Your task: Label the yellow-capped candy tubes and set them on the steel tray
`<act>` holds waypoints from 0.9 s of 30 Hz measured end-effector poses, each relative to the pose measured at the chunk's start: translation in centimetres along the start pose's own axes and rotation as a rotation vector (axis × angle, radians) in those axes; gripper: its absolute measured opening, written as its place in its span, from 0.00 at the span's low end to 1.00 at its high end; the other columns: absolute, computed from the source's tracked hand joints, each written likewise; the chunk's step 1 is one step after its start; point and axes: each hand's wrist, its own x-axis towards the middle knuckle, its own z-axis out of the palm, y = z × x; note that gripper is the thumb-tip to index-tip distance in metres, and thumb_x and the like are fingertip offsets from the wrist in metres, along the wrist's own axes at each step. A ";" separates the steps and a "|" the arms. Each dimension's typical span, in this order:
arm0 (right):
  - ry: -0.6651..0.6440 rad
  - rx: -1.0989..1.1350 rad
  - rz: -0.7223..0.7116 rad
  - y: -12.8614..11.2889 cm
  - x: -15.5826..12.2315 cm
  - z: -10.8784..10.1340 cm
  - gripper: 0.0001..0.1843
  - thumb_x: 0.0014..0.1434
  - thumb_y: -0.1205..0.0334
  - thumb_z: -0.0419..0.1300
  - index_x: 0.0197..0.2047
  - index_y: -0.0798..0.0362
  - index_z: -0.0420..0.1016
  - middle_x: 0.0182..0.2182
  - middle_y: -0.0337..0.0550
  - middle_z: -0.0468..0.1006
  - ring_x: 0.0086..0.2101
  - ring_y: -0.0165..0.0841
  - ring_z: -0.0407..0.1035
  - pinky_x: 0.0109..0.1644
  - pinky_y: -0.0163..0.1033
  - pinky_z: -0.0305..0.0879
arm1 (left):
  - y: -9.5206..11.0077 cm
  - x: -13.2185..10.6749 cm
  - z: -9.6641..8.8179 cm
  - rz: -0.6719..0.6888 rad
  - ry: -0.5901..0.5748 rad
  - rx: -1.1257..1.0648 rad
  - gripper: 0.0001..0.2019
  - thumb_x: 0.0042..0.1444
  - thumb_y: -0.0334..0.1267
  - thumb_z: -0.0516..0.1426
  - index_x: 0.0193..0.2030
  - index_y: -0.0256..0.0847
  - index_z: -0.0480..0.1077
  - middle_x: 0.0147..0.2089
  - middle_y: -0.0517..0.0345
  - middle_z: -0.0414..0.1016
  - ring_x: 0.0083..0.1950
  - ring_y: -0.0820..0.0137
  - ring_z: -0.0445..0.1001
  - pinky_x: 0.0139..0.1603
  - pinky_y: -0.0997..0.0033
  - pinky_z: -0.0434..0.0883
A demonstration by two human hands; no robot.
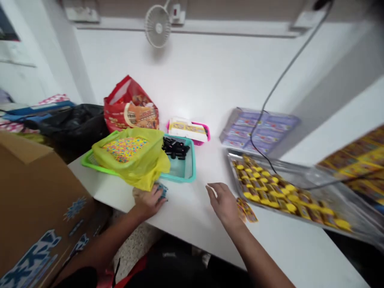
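My left hand rests on the white table at its near edge, fingers curled over a small blue-patterned item just below the yellow plastic bag. My right hand hovers over the table with fingers loosely spread and nothing in it, beside a few yellow-and-orange packets. The bag lines a green basket and holds coloured sprinkle-like sweets. A teal tray behind holds small black pieces.
A metal tray of yellow-capped packets lies at the right, crossed by a grey cable. Purple boxes, a pink tray, a red snack bag, a black bag, a cardboard box and a white fan stand around.
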 end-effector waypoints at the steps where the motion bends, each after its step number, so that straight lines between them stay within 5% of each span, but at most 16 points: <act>1: 0.022 0.074 -0.009 -1.4 2.0 0.1 0.16 0.65 0.54 0.51 0.41 0.53 0.75 0.35 0.47 0.76 0.38 0.38 0.70 0.42 0.41 0.65 | 0.3 0.0 -0.4 0.005 0.044 -0.045 0.15 0.60 0.46 0.53 0.45 0.39 0.74 0.47 0.45 0.76 0.42 0.64 0.75 0.43 0.66 0.71; 5: -0.047 0.226 -0.047 -6.8 10.0 1.3 0.15 0.64 0.52 0.52 0.38 0.52 0.76 0.33 0.44 0.75 0.34 0.35 0.70 0.37 0.38 0.65 | 1.3 -1.0 -3.3 -0.056 0.169 -0.289 0.11 0.61 0.39 0.52 0.34 0.40 0.74 0.30 0.51 0.75 0.33 0.68 0.73 0.37 0.69 0.69; 8: -0.199 0.115 -0.105 -8.8 13.5 2.9 0.15 0.63 0.53 0.52 0.33 0.52 0.76 0.31 0.44 0.75 0.32 0.36 0.70 0.35 0.39 0.63 | 0.7 -1.8 -6.4 -0.222 0.329 -0.409 0.09 0.60 0.38 0.53 0.32 0.40 0.71 0.27 0.55 0.72 0.30 0.71 0.69 0.33 0.70 0.67; 11: -0.316 0.026 -0.242 -9.4 13.2 4.4 0.15 0.63 0.52 0.53 0.34 0.52 0.76 0.32 0.47 0.75 0.35 0.38 0.70 0.36 0.40 0.63 | -1.5 -1.7 -9.3 -0.600 0.589 -0.436 0.09 0.58 0.44 0.57 0.33 0.41 0.69 0.28 0.58 0.70 0.29 0.72 0.67 0.31 0.72 0.66; 14: -0.330 0.049 -0.380 -9.5 10.6 5.4 0.16 0.64 0.51 0.52 0.39 0.53 0.76 0.33 0.48 0.75 0.37 0.40 0.69 0.40 0.42 0.65 | -4.5 -0.7 -11.2 -0.944 0.737 -0.743 0.17 0.54 0.53 0.58 0.33 0.41 0.64 0.27 0.60 0.69 0.25 0.74 0.68 0.22 0.76 0.61; 17: -0.230 0.085 -0.388 -9.8 8.7 5.8 0.17 0.65 0.54 0.50 0.42 0.55 0.75 0.34 0.50 0.74 0.39 0.42 0.68 0.42 0.44 0.65 | -6.6 0.8 -11.9 -1.128 0.695 -1.062 0.22 0.51 0.59 0.57 0.34 0.41 0.60 0.24 0.61 0.69 0.20 0.73 0.69 0.16 0.78 0.58; 23: -0.150 0.180 -0.557 -11.9 8.6 5.6 0.12 0.64 0.59 0.52 0.40 0.55 0.74 0.35 0.52 0.74 0.39 0.42 0.66 0.44 0.46 0.65 | -8.6 3.2 -12.4 -1.191 0.430 -1.254 0.23 0.55 0.60 0.52 0.33 0.37 0.63 0.20 0.58 0.68 0.16 0.70 0.69 0.13 0.76 0.57; 27: 0.003 0.323 -0.480 -13.8 11.2 5.5 0.14 0.62 0.59 0.51 0.48 0.54 0.71 0.43 0.55 0.74 0.46 0.45 0.65 0.50 0.50 0.63 | -8.4 2.0 -12.3 -1.252 0.523 -1.237 0.23 0.59 0.59 0.50 0.34 0.37 0.62 0.19 0.60 0.68 0.16 0.73 0.69 0.15 0.78 0.57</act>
